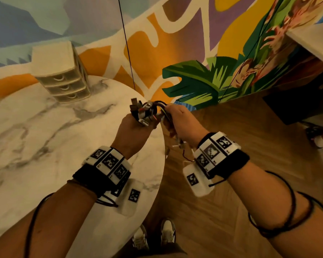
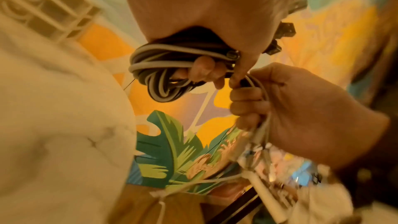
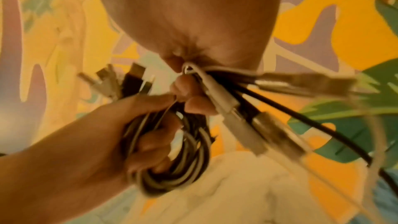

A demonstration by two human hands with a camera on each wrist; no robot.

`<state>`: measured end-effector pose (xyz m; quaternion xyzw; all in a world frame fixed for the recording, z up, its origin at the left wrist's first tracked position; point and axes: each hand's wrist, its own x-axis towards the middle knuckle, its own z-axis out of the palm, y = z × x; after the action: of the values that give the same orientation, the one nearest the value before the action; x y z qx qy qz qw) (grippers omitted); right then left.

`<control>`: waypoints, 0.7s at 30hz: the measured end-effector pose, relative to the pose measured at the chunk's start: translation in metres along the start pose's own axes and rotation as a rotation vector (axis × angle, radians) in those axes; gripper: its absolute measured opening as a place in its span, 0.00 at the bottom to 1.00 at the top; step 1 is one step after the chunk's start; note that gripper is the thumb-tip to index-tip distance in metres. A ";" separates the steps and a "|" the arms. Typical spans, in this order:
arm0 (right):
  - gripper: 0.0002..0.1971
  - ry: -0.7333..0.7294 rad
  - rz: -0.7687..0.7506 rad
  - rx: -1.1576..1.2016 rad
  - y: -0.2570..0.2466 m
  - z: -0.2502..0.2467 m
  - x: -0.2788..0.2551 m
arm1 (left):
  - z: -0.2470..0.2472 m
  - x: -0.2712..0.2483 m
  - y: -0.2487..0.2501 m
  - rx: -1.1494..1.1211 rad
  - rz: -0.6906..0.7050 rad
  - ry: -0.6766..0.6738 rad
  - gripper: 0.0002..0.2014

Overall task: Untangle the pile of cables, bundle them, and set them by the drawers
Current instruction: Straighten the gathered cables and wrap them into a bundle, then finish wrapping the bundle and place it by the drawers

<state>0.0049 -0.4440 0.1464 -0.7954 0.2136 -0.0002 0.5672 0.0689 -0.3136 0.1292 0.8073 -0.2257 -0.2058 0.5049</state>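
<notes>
Both hands hold the cable bundle (image 1: 149, 112) in the air over the round table's right edge. My left hand (image 1: 136, 127) grips the coiled grey and black loops (image 2: 163, 74), with several plugs (image 1: 136, 105) sticking up past its fingers. My right hand (image 1: 181, 121) grips the other end, where loose cable ends (image 1: 177, 142) and connectors (image 3: 243, 125) hang below it. In the right wrist view the coil (image 3: 183, 156) sits in my left hand (image 3: 107, 134). The small beige drawer unit (image 1: 63, 75) stands at the far side of the table, well away from the bundle.
The white marble table (image 1: 45, 136) has bare surface between the drawers and my hands. Wooden floor (image 1: 231, 127) lies to the right, with a painted mural wall (image 1: 194, 53) behind. A white shelf (image 1: 313, 40) juts in at upper right. My shoes (image 1: 153, 237) show below.
</notes>
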 end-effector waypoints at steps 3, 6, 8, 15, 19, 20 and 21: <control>0.17 0.121 -0.063 0.135 -0.005 0.021 0.000 | 0.002 0.006 0.013 -0.192 -0.026 0.071 0.10; 0.16 0.158 -0.146 0.177 -0.003 0.028 0.000 | 0.002 0.003 0.018 -0.266 0.005 0.104 0.06; 0.16 0.184 -0.216 0.092 0.002 0.034 -0.003 | 0.003 0.002 0.019 -0.355 -0.019 0.109 0.05; 0.17 0.274 -0.374 -0.038 0.024 0.056 -0.011 | -0.001 0.001 0.022 -0.751 -0.316 0.025 0.13; 0.24 0.258 -0.444 -0.244 0.029 0.048 -0.008 | -0.006 0.002 0.022 -0.843 -0.378 -0.045 0.17; 0.24 0.283 -0.483 -0.303 0.031 0.046 -0.007 | -0.007 0.002 0.023 -0.843 -0.384 -0.066 0.18; 0.24 0.315 -0.519 -0.373 0.032 0.044 -0.005 | -0.008 0.002 0.024 -0.842 -0.384 -0.087 0.18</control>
<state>-0.0002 -0.4112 0.1030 -0.9032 0.0854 -0.2279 0.3535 0.0710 -0.3182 0.1541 0.5497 0.0100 -0.4031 0.7316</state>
